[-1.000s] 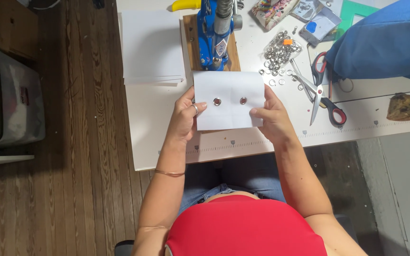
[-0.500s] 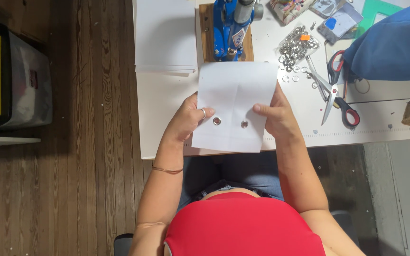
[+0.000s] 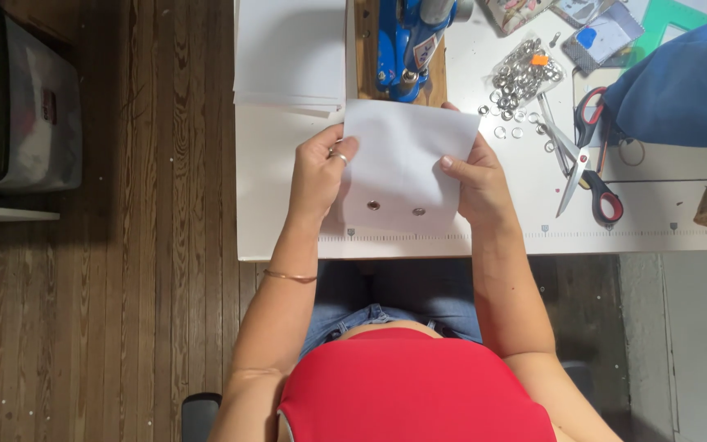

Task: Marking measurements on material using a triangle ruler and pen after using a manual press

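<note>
Head view, looking straight down on a seated person at a white counter point(image 3: 288, 221). Both hands hold one white sheet of paper point(image 3: 403, 155) by its side edges, just above the counter's near part. Left hand point(image 3: 319, 173): fingers curled closed around the sheet's left edge, thumb on top, a ring on one finger; a thin bangle point(image 3: 290, 277) circles the forearm. Right hand point(image 3: 476, 182): closed on the sheet's right edge, thumb lying on the upper face, fingers tucked beneath. Two metal eyelets point(image 3: 395, 208) sit side by side near the sheet's lower edge, between the two hands. The sheet's far edge reaches the base of a blue press tool point(image 3: 407, 41), which stands on a wooden board point(image 3: 362, 41) at the far side of the counter. Left of the press lies a stack of white sheets point(image 3: 288, 53). Right of the press, loose metal rings point(image 3: 521, 78) are scattered, some in a clear bag. Red-handled scissors point(image 3: 587, 160) lie further right, blades pointing toward the person, near a blue fabric bundle point(image 3: 681, 82). A printed ruler strip point(image 3: 599, 233) runs along the counter's near edge. A dark wooden floor point(image 3: 157, 245) lies to the left.
</note>
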